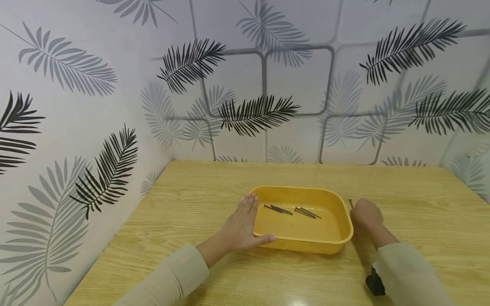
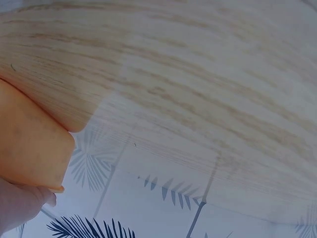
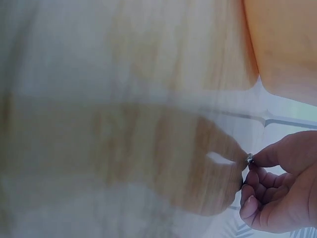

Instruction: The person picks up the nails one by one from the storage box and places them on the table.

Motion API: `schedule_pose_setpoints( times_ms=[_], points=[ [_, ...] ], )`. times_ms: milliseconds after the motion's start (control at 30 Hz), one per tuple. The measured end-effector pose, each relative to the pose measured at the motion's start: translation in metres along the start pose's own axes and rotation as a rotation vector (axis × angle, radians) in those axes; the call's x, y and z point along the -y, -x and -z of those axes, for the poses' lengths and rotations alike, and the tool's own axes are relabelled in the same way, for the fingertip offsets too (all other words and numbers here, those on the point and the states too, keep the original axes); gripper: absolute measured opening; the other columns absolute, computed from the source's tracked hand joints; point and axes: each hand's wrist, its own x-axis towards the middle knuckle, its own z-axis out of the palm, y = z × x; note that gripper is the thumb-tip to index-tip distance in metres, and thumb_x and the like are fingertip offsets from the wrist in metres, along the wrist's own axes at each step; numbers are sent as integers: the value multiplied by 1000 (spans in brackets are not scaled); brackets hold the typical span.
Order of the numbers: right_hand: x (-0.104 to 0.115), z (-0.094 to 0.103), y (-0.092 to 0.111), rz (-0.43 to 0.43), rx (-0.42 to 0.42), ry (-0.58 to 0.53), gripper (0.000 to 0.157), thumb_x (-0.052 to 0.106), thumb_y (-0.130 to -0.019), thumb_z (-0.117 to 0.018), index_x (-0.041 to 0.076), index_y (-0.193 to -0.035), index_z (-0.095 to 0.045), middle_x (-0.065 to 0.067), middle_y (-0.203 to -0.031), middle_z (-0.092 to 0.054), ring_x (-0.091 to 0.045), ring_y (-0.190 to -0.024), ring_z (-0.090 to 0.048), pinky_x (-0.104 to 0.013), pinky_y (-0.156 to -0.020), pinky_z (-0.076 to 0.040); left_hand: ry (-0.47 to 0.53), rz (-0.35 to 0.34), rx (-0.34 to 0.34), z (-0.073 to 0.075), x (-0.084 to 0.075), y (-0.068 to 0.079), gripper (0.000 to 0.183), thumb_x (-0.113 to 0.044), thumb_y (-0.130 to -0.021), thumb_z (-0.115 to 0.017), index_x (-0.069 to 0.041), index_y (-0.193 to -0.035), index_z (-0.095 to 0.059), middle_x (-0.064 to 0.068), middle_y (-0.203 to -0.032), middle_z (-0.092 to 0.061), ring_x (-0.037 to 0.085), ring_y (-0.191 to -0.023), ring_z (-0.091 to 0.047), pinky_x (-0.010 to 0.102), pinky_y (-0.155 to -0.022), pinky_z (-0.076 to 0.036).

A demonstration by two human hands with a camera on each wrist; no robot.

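Observation:
A yellow plastic tray (image 1: 306,244) sits on the wooden table. Several dark nails (image 1: 281,209) lie on its floor in two loose groups. My left hand (image 1: 241,225) rests on the tray's left end, fingers straight along the rim and thumb over the front edge. To the right of the tray, my right hand (image 1: 367,214) pinches a nail (image 1: 351,203) between thumb and forefinger, close to the tabletop. In the right wrist view only a small shiny end of that nail (image 3: 249,158) shows at the fingertips; the rest is hidden.
The light wooden tabletop (image 1: 183,195) runs back to a wall (image 1: 237,85) patterned with leaves; another wall stands at the left. A small black object (image 1: 375,282) shows under the right sleeve (image 1: 409,267).

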Motion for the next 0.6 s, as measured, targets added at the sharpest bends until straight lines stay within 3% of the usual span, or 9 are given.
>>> schedule_pose_setpoints(
  times_ms=[600],
  points=[
    [0,3,-1,-11,17,-19,24,9,-79,-41,7,-55,-44,-13,-65,-52,-24,-60,-48,-36,-52,-46,-11,11,8,1,-1,1,122,-87,-71,-5,9,-145,-13,25,-153,-13,35,-143,-13,41,-116,-19]
  ],
)
